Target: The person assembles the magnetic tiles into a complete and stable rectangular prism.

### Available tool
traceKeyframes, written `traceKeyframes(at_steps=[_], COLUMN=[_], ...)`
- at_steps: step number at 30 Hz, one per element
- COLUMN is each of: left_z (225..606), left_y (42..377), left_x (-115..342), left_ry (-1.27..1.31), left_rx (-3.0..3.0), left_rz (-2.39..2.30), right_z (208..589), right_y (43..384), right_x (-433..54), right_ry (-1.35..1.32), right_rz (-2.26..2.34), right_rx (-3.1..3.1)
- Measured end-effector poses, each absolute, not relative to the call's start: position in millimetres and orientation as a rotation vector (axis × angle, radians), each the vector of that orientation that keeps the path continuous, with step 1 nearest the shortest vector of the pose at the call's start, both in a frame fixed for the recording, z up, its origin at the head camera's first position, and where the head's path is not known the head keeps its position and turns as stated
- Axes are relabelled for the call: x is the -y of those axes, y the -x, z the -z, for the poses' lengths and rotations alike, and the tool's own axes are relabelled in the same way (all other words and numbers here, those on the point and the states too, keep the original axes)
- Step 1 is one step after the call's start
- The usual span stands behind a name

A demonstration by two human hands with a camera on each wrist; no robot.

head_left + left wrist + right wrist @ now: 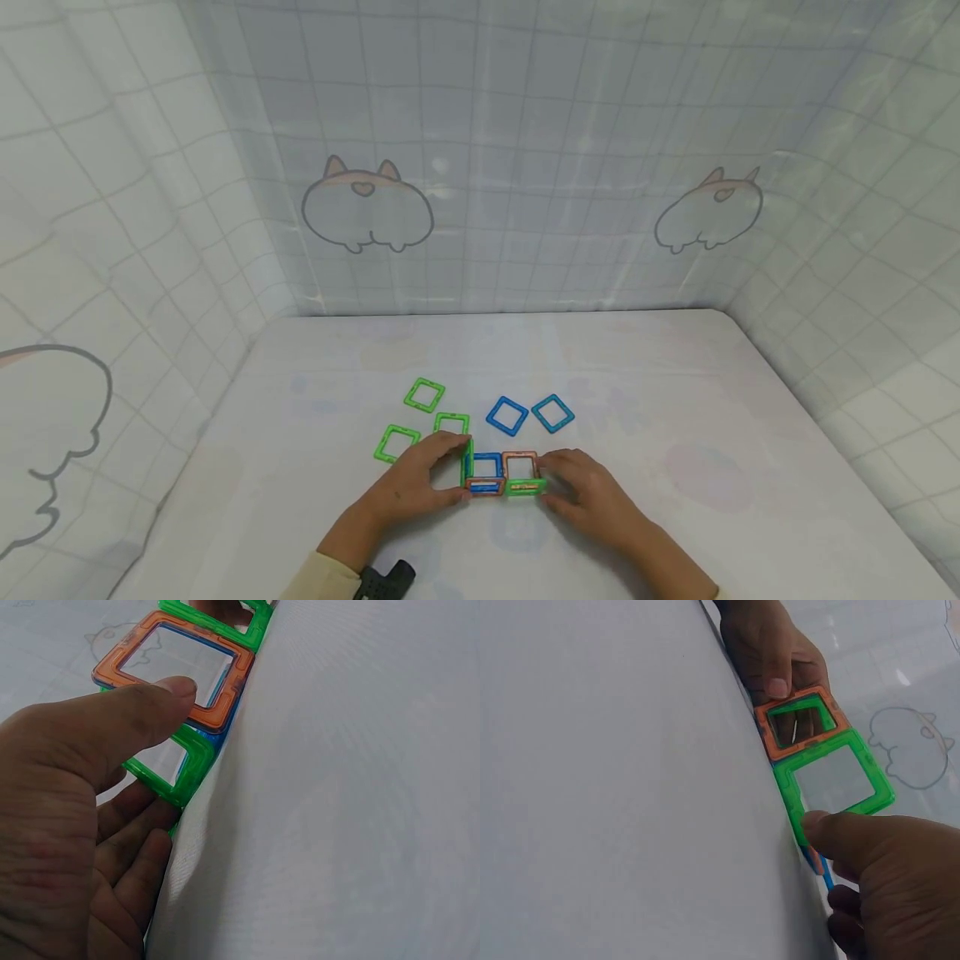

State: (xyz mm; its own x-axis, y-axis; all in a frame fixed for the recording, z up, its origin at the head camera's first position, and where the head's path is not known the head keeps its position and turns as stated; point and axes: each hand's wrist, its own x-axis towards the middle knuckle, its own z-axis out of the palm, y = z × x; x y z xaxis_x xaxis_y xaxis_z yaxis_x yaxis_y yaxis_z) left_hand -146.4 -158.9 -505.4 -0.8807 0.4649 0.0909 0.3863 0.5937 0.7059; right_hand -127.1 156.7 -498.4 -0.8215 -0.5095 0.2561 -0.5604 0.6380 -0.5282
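Several magnetic tiles stand joined on the table in front of me. My left hand (405, 485) grips the left end, its thumb pressing the upright orange tile (234, 688) and its fingers at the upright green tile (467, 463). My right hand (596, 497) holds the right end, thumb on a corner of the front upright green tile (874, 765). Behind these upright tiles lie a flat blue tile (487, 455) and a flat orange tile (520, 454). The right hand's other fingers curl at the side, partly hidden by its thumb in the right wrist view.
Loose green tiles (430, 382) lie flat to the left and behind the left hand. A blue tile (497, 407) and a teal tile (564, 404) lie behind the joined tiles. White grid-patterned walls (525, 275) enclose the table (675, 400) at the back and sides.
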Motion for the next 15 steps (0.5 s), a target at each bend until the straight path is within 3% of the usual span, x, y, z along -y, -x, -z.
traceKeyframes(at_steps=[15], left_z=[503.6], left_y=[146.7], left_x=[157.9], left_ry=[-0.710], left_rx=[-2.716], left_rz=[-1.119], right_z=[500.6], right_y=[135.1], right_x=[-150.8], right_ry=[-0.774], right_rz=[-0.787], right_rx=[2.993])
